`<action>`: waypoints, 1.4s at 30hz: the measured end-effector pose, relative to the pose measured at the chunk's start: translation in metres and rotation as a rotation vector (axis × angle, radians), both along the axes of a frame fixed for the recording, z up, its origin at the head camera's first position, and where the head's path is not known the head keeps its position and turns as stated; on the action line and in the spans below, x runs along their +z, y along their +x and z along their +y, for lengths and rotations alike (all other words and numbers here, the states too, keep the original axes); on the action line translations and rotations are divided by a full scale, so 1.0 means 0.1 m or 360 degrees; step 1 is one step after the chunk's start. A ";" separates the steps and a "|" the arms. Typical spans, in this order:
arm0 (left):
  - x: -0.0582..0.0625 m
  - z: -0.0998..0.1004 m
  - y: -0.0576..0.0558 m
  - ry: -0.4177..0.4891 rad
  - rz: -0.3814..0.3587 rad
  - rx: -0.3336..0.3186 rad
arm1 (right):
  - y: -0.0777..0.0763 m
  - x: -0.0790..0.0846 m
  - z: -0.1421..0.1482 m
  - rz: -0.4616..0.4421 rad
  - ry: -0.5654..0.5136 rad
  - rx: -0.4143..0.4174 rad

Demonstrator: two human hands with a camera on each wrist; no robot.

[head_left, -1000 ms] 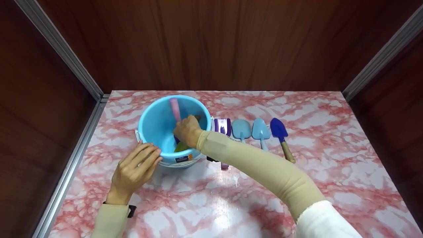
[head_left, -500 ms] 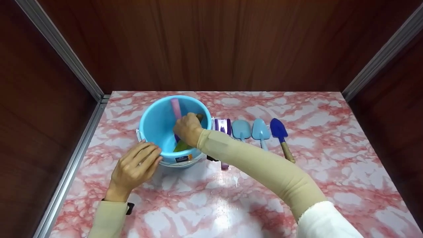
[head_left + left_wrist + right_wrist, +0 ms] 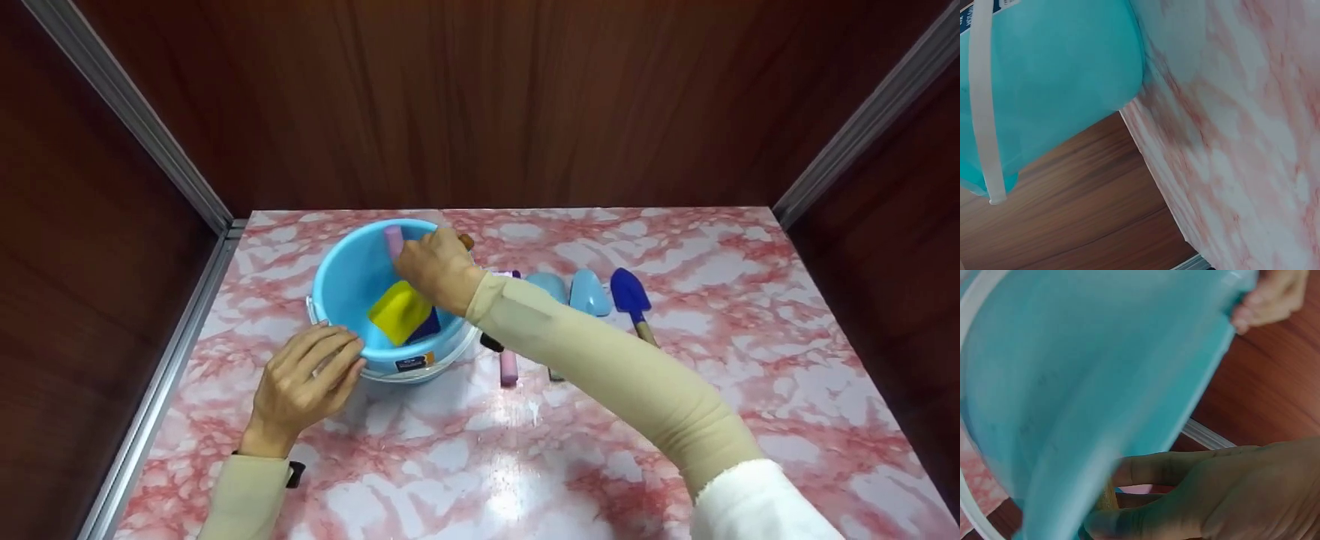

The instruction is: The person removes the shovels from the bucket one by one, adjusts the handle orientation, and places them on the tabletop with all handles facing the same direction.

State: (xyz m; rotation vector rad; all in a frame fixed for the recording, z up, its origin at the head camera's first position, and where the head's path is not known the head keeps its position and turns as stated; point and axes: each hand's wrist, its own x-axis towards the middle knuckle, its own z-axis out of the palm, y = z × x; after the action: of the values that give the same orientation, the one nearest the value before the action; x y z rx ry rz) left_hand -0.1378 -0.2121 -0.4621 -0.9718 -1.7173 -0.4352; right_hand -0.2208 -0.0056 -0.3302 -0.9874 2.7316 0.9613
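Observation:
The light-blue bucket (image 3: 341, 277) stands on the marbled tabletop. At its near-left rim, my left hand (image 3: 304, 379) grips the edge; in the right wrist view its fingertips (image 3: 1244, 318) lap over the rim. Over the bucket's right side, my right hand (image 3: 439, 266) holds a toy trowel with a yellow blade (image 3: 399, 311). Its wooden handle (image 3: 1107, 498) shows between thumb and fingers in the right wrist view. A dark blue-purple piece (image 3: 425, 328) lies behind the yellow blade in the bucket. Against the back wall leans a pink handle (image 3: 394, 241), partly hidden by my right hand.
To the bucket's right lie a light-blue shovel (image 3: 549, 285), a pale-blue trowel (image 3: 589, 292), a dark-blue trowel (image 3: 630, 291) and a pink-handled tool (image 3: 509, 367), partly under my right forearm. Brown wood panels (image 3: 487, 105) enclose the tabletop (image 3: 420, 457).
My right hand has risen inside the bucket and moved up toward its far rim, lifting the yellow trowel, whose blade now shows fully. The left hand stays on the rim.

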 end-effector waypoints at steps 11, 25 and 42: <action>0.03 0.02 -0.03 0.0012 0.0022 -0.0028 | -0.12 0.33 0.61 -0.0252 -0.0464 -0.0162; 0.00 0.06 -0.02 0.0039 0.0028 -0.0065 | -0.21 0.33 1.80 -0.0851 -0.1246 -0.0147; 0.00 0.05 0.00 0.0090 0.0026 -0.0068 | -0.19 -0.06 2.65 -0.1097 -0.1538 -0.0460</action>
State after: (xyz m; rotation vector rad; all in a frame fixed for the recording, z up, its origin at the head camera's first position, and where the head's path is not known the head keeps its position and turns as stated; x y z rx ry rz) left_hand -0.1377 -0.2068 -0.4619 -0.9700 -1.6634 -0.5001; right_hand -0.2398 0.2590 -0.3359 -0.7284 2.5012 -0.7125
